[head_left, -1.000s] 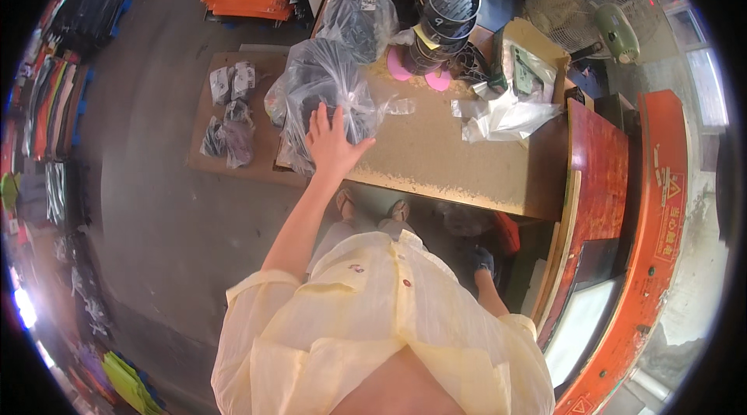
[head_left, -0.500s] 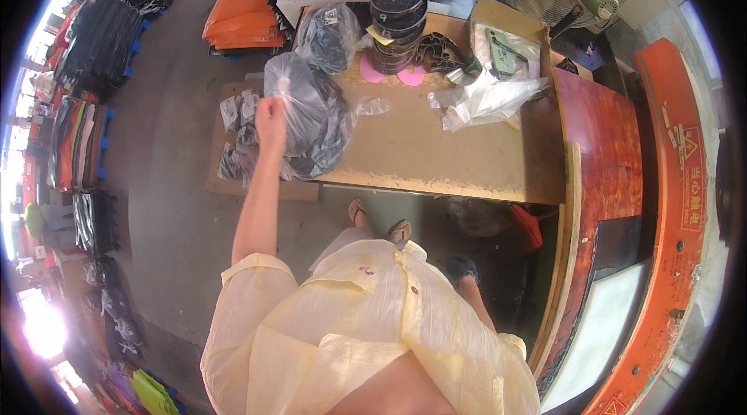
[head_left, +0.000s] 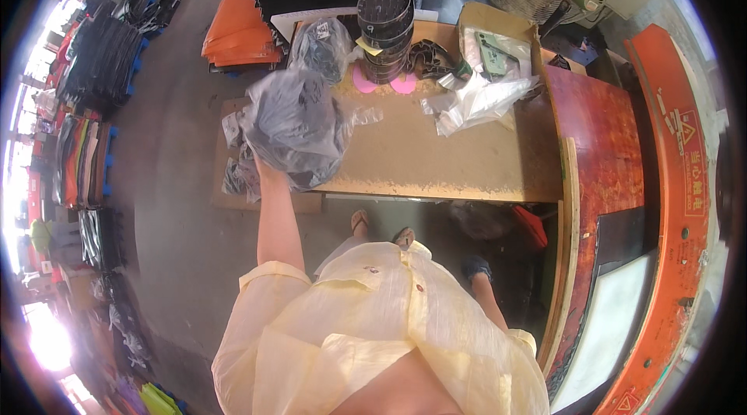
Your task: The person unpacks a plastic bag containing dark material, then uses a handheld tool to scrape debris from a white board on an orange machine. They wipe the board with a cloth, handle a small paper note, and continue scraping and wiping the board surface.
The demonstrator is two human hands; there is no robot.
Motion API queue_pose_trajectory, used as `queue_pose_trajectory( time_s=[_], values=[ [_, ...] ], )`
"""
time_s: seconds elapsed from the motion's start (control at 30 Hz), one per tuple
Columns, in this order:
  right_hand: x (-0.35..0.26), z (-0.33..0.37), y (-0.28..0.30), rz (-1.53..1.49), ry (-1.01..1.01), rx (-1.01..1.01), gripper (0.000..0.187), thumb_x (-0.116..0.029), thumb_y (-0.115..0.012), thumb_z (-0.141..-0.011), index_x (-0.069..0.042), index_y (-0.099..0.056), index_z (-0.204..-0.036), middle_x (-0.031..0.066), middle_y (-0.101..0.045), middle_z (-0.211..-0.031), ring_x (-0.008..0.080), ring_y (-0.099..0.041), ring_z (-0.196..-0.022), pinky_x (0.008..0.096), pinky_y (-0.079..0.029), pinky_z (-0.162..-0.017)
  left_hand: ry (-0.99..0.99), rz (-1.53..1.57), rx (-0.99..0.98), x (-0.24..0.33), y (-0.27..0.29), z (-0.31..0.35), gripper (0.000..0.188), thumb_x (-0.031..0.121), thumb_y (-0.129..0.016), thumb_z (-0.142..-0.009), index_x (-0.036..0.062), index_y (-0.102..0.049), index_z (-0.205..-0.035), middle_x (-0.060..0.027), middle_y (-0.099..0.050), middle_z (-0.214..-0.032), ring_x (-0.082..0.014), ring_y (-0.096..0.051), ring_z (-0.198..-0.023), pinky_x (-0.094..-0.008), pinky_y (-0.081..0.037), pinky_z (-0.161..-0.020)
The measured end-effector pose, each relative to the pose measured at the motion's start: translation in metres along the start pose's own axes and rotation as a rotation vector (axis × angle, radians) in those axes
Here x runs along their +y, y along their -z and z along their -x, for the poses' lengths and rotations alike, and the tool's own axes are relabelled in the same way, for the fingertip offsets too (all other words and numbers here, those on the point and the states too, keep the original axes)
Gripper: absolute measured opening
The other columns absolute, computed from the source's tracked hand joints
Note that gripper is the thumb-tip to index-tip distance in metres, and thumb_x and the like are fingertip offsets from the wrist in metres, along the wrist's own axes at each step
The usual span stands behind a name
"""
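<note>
The bulging clear plastic bag of dark contents point(head_left: 289, 113) is over the left end of the worn brown tabletop point(head_left: 451, 152). Your left hand point(head_left: 264, 165) meets its near side; the bag hides the fingers, so their grip can't be told. Your right hand point(head_left: 477, 266) looks dark, its fingers indistinct. Beyond, another clear plastic bag point(head_left: 330, 54) bears a small printed white label point(head_left: 322, 29), the curved black stack point(head_left: 387, 17) white markings point(head_left: 369, 28), and the long orange frame at right point(head_left: 678, 189) a warning triangle point(head_left: 685, 132) with lettering.
</note>
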State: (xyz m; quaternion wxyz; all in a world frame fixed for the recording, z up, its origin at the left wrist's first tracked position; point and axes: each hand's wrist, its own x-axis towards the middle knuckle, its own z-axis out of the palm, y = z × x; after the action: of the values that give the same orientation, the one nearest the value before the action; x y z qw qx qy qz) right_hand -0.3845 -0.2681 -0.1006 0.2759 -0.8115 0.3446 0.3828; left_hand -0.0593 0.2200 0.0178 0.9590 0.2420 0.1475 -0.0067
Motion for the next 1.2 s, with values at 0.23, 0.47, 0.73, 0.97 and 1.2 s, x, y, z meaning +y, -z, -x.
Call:
queue_pose_trajectory(
  time_s=[0.23, 0.47, 0.73, 0.97, 1.2],
  values=[
    [-0.021, -0.015, -0.037, -0.233, 0.152, 0.021, 0.030, -0.021, -0.061, -0.081, -0.009, -0.067, -0.108, 0.0091, -0.069, -0.093, 0.0224, -0.065, -0.085, 0.0365, -0.051, -0.071, 0.235, -0.107, 0.605, 0.011, 0.127, 0.056, 0.046, 0.040, -0.047, -0.098, 0.0050, -0.051, -0.128, -0.0092, -0.053, -0.131, -0.0292, -0.048, -0.122, -0.0429, -0.036, -0.105],
    [-0.082, 0.001, -0.016, 0.041, 0.063, 0.014, 0.034, -0.029, -0.058, -0.084, -0.010, -0.067, -0.111, 0.0117, -0.067, -0.107, 0.0282, -0.064, -0.097, 0.0396, -0.051, -0.079, -0.042, -1.233, 0.265, 0.006, 0.109, 0.028, 0.058, 0.036, -0.062, -0.090, 0.0012, -0.046, -0.133, -0.0134, -0.050, -0.134, -0.0257, -0.046, -0.123, -0.0383, -0.034, -0.104],
    [-0.082, 0.022, 0.033, -0.390, 0.110, 0.324, 0.039, -0.032, -0.055, -0.079, -0.012, -0.069, -0.108, 0.0120, -0.067, -0.110, 0.0309, -0.063, -0.102, 0.0373, -0.048, -0.089, -0.298, -2.330, 0.182, -0.027, 0.055, -0.010, 0.064, 0.039, -0.068, -0.081, -0.0019, -0.051, -0.127, -0.0242, -0.051, -0.128, -0.0399, -0.049, -0.119, -0.0466, -0.039, -0.099],
    [0.023, 0.082, 0.025, -0.715, -0.182, 0.611, 0.031, -0.032, -0.057, -0.080, -0.013, -0.071, -0.099, 0.0121, -0.069, -0.101, 0.0295, -0.065, -0.098, 0.0377, -0.050, -0.085, -0.951, -1.973, -0.551, -0.122, -0.093, -0.039, 0.046, 0.023, -0.067, -0.084, -0.0009, -0.055, -0.122, -0.0202, -0.056, -0.123, -0.0358, -0.051, -0.117, -0.0435, -0.040, -0.099],
    [0.152, 0.142, 0.030, -1.019, -0.253, 0.995, 0.027, -0.029, -0.058, -0.081, -0.012, -0.070, -0.099, 0.0118, -0.069, -0.100, 0.0289, -0.065, -0.096, 0.0372, -0.051, -0.083, -0.516, -1.705, -1.475, -0.333, -0.177, 0.113, 0.025, 0.011, -0.064, -0.085, 0.0064, -0.063, -0.109, -0.0127, -0.061, -0.115, -0.0303, -0.055, -0.111, -0.0411, -0.041, -0.099]
  ],
)
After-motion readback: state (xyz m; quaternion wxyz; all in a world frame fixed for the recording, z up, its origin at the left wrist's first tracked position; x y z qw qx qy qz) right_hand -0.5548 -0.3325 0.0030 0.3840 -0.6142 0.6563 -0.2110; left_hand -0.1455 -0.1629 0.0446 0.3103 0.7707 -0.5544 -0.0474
